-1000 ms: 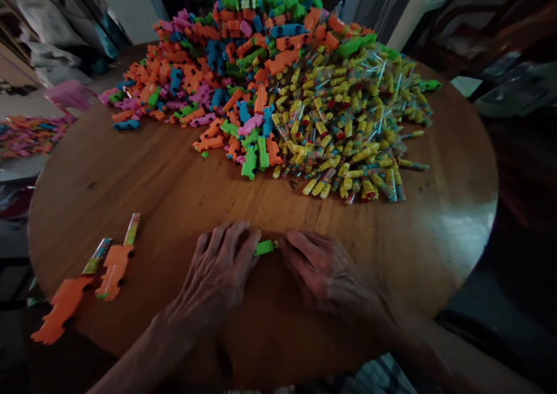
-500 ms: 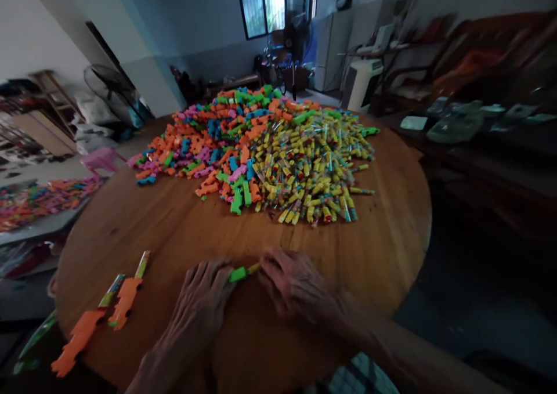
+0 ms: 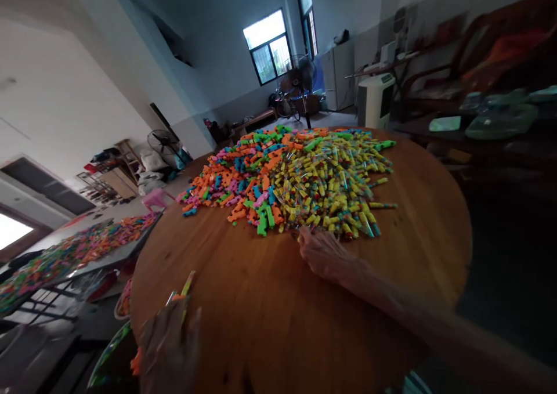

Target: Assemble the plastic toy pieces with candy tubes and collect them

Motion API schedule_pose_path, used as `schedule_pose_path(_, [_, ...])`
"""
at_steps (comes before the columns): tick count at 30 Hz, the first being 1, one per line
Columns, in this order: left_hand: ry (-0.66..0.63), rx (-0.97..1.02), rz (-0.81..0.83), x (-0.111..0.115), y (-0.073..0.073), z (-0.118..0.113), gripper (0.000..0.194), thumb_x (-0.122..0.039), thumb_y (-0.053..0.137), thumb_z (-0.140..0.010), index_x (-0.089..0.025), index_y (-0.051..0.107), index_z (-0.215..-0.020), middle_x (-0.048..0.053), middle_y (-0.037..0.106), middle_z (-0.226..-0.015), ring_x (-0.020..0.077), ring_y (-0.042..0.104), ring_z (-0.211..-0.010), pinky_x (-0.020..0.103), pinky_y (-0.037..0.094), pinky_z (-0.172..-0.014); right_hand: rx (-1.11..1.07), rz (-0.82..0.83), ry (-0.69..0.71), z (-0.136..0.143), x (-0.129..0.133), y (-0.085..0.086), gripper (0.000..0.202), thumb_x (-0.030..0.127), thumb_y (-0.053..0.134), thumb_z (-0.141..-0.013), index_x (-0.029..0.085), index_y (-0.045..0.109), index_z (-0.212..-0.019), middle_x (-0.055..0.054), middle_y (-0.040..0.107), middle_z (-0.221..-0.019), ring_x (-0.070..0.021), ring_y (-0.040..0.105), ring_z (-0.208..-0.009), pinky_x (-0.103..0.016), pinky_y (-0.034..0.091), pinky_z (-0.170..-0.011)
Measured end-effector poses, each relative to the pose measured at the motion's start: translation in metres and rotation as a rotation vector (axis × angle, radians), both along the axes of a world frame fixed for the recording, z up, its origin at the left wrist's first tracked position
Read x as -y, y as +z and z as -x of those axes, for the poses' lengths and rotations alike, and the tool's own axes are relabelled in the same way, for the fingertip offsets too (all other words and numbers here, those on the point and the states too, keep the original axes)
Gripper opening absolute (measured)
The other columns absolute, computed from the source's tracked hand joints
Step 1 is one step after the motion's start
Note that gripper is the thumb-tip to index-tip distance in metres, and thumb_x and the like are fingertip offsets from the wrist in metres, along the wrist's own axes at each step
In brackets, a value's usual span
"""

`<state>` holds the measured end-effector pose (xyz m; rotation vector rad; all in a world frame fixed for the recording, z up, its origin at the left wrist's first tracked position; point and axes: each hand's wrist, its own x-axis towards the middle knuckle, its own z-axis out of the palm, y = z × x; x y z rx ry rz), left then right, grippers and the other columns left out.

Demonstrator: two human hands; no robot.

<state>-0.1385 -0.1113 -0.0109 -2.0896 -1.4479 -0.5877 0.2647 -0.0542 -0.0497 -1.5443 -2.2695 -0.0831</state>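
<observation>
Head view: two hands are visible over one round, smooth-grained wooden worktop (image 3: 243,307). The right hand (image 3: 324,253) reaches forward, fingers bent and drawn together at the near edge of one tube heap (image 3: 335,185); whether they grip a tube cannot be told. The tubes, too numerous to count, are slim, glossy clear plastic with yellow sections. Two of them protrude to the right of these fingers, long axes running roughly left to right. One toy heap (image 3: 235,176), also uncountable, lies beyond and left of the right fingers: matt plastic vehicle shapes in orange, green, blue and pink.

The left hand (image 3: 167,347) is blurred; its finger opening and hold cannot be told. Just beyond its fingers, one yellow tube (image 3: 188,282) points away from the person, long axis leaning right. Two orange pieces (image 3: 136,362) show around this hand, one beyond it, one to its left
</observation>
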Motion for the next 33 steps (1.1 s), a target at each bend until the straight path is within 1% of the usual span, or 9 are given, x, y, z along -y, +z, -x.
schedule_pose_path(4, [-0.111, 0.254, 0.251, -0.057, 0.008, -0.084, 0.032, -0.038, 0.048, -0.096, -0.021, 0.063, -0.119, 0.013, 0.067, -0.116, 0.0331, 0.061, -0.11, 0.051, 0.049, -0.095, 0.174, -0.059, -0.028, 0.013, 0.0, 0.003, 0.025, 0.003, 0.052, -0.079, 0.011, 0.064, -0.1, -0.014, 0.057, -0.105, -0.0194, 0.052, -0.078, -0.032, 0.038, -0.065])
schedule_pose_path(7, [-0.17, 0.378, 0.376, -0.111, 0.0, -0.135, 0.033, -0.04, 0.053, -0.094, -0.019, 0.063, -0.118, 0.011, 0.069, -0.105, 0.0254, 0.067, -0.094, 0.039, 0.053, -0.084, 0.178, -0.08, 0.011, 0.013, 0.002, 0.003, 0.027, 0.007, 0.053, -0.079, 0.012, 0.066, -0.102, -0.016, 0.058, -0.113, -0.02, 0.053, -0.08, -0.034, 0.039, -0.066])
schedule_pose_path(10, [-0.17, 0.417, 0.424, -0.155, -0.011, -0.166, 0.027, -0.037, 0.057, -0.092, -0.018, 0.065, -0.11, 0.006, 0.069, -0.087, 0.0178, 0.065, -0.075, 0.029, 0.05, -0.069, 0.172, -0.065, 0.045, 0.011, 0.004, 0.006, 0.024, 0.011, 0.05, -0.085, 0.013, 0.068, -0.1, -0.015, 0.059, -0.113, -0.0189, 0.051, -0.075, -0.035, 0.037, -0.063])
schedule_pose_path(13, [-0.142, 0.441, 0.467, -0.178, -0.017, -0.179, 0.019, -0.031, 0.059, -0.089, -0.015, 0.067, -0.096, 0.0, 0.062, -0.067, 0.0134, 0.059, -0.06, 0.023, 0.041, -0.057, 0.163, -0.045, 0.081, 0.01, 0.008, 0.011, 0.025, 0.014, 0.048, -0.088, 0.013, 0.069, -0.102, -0.015, 0.061, -0.109, -0.0198, 0.052, -0.075, -0.035, 0.035, -0.06])
schedule_pose_path(19, [-0.123, 0.413, 0.494, -0.146, -0.011, -0.162, 0.038, -0.016, 0.053, -0.084, -0.013, 0.063, -0.121, -0.005, 0.052, -0.059, 0.0099, 0.046, -0.052, 0.021, 0.03, -0.054, 0.169, 0.06, 0.198, 0.013, 0.014, 0.019, 0.017, 0.011, 0.053, -0.086, 0.013, 0.07, -0.084, -0.013, 0.064, -0.105, -0.0182, 0.053, -0.075, -0.034, 0.031, -0.057])
schedule_pose_path(23, [-0.138, 0.35, 0.499, -0.118, -0.003, -0.148, 0.051, -0.013, 0.05, -0.083, -0.016, 0.059, -0.134, -0.002, 0.058, -0.068, 0.0117, 0.049, -0.057, 0.024, 0.033, -0.057, 0.162, 0.081, 0.255, 0.024, 0.018, 0.018, 0.02, 0.006, 0.052, -0.083, 0.013, 0.07, -0.09, -0.011, 0.065, -0.104, -0.0167, 0.054, -0.07, -0.034, 0.03, -0.054])
schedule_pose_path(28, [-0.378, 0.199, 0.514, -0.126, -0.003, -0.153, 0.063, -0.008, 0.046, -0.082, -0.021, 0.054, -0.143, 0.011, 0.061, -0.128, 0.0178, 0.062, -0.106, 0.029, 0.051, -0.087, 0.2, 0.013, 0.371, 0.038, 0.033, 0.016, 0.021, 0.008, 0.051, -0.088, 0.011, 0.069, -0.099, -0.013, 0.064, -0.101, -0.0207, 0.057, -0.077, -0.034, 0.036, -0.058])
schedule_pose_path(30, [-0.45, 0.125, 0.519, -0.134, -0.003, -0.158, 0.06, -0.007, 0.048, -0.08, -0.02, 0.059, -0.138, 0.012, 0.056, -0.138, 0.0216, 0.056, -0.122, 0.035, 0.049, -0.101, 0.182, 0.007, 0.365, 0.038, 0.039, 0.017, 0.021, 0.009, 0.052, -0.088, 0.01, 0.068, -0.103, -0.014, 0.063, -0.101, -0.021, 0.057, -0.078, -0.034, 0.04, -0.062])
schedule_pose_path(33, [-0.424, 0.036, 0.56, -0.137, -0.002, -0.163, 0.054, -0.008, 0.052, -0.082, -0.021, 0.064, -0.132, 0.012, 0.058, -0.136, 0.0241, 0.058, -0.119, 0.041, 0.049, -0.104, 0.116, 0.054, 0.294, 0.035, 0.045, 0.019, 0.021, 0.01, 0.054, -0.086, 0.009, 0.067, -0.103, -0.015, 0.061, -0.103, -0.0227, 0.057, -0.085, -0.035, 0.044, -0.069])
